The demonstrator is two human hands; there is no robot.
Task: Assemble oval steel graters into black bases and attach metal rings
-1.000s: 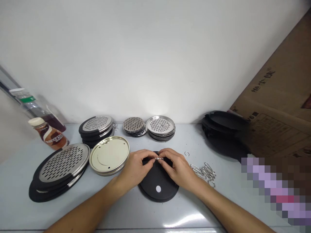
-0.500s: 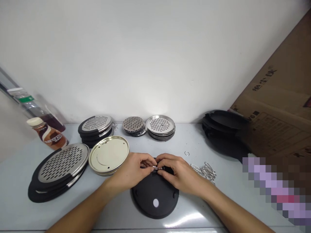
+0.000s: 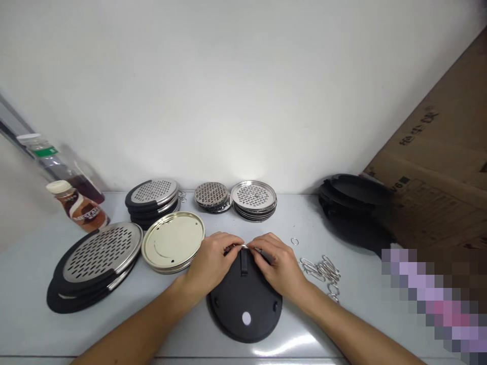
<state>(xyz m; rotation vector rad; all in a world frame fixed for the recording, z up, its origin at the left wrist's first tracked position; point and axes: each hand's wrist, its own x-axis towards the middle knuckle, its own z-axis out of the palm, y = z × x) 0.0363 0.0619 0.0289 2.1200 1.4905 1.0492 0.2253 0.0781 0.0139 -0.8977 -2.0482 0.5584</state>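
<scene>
My left hand (image 3: pixel 214 257) and my right hand (image 3: pixel 277 258) meet at the far edge of a round black plastic base (image 3: pixel 249 299). Each pinches one end of a small shiny metal wire loop (image 3: pixel 244 246), mostly hidden by the fingertips. A raised strip runs down the base from that edge, and a white oval spot (image 3: pixel 246 318) marks its near part. Right of my right hand lies a loose pile of long wire loops (image 3: pixel 327 268), with a single round ring (image 3: pixel 294 241) behind it.
To the left stand black-rimmed graters (image 3: pixel 101 253), gold-coloured round lids (image 3: pixel 175 241) and two bottles, one a brown drink bottle (image 3: pixel 81 208). Stacked perforated discs (image 3: pixel 253 195) line the wall. Black plastic parts (image 3: pixel 350 203) and a cardboard box (image 3: pixel 437 192) occupy the right.
Both hands have shifted slightly away from me, carrying the wire loop from above the base's strip to its far edge. The strip now shows more fully.
</scene>
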